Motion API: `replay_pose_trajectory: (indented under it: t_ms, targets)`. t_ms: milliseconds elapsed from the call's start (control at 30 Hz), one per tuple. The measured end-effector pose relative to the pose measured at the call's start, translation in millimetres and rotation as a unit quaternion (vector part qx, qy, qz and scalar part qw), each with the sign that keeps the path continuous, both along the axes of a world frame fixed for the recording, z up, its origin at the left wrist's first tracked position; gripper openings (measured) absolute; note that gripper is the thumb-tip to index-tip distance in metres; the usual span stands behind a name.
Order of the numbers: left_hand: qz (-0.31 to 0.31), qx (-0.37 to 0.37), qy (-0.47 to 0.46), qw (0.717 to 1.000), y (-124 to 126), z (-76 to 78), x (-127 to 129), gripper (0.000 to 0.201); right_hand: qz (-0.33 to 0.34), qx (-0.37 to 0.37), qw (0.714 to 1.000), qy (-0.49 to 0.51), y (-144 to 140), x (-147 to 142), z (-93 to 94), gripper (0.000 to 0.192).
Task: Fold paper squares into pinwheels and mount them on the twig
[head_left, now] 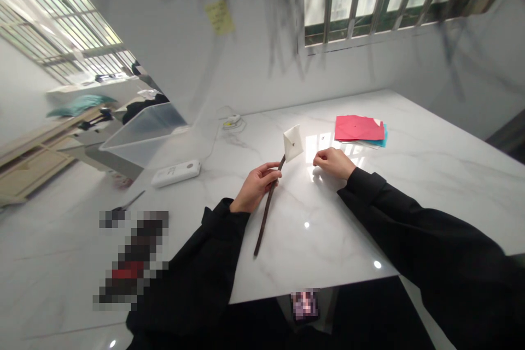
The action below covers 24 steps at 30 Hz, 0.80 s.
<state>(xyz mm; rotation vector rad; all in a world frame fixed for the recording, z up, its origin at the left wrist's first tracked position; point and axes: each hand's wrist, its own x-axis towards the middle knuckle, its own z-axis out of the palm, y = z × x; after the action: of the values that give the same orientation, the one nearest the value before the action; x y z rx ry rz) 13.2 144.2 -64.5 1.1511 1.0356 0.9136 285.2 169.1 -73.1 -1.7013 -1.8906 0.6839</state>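
Observation:
My left hand is closed around the upper part of a thin dark-brown stick, which slants up and away over the white table. At the stick's top end is a small folded piece of white paper with a dark dot at its middle. To the right of it, my right hand is close to the tabletop, fingers curled together in a pinch. Whatever its fingertips hold, if anything, is too small or hidden to make out. A tiny dark mark lies on the table beyond that hand.
Red paper tops a stack with blue paper at the back right. Leftward are a white power bank, a clear plastic bin, a cable and blurred-out items. The table's front edge is near my lap.

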Motion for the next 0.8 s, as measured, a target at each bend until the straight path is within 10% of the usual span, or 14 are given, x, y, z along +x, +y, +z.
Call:
replay_pose_trajectory:
  t_ms: [167,300,800]
  targets:
    - [-0.007,-0.006,0.001,1.000,-1.5,2.0,0.0,0.050,-0.011,0.031,0.994,0.105,-1.3,-3.2,-4.0,0.049]
    - [-0.009,-0.003,0.003,1.000,-2.3,2.3,-0.2,0.051,0.030,0.010,0.997,0.068,-0.4,-3.2,-2.5,0.026]
    - [-0.013,-0.002,0.005,1.000,-2.3,2.2,0.5,0.049,-0.001,0.032,0.995,0.096,-2.2,-4.2,-1.3,0.043]
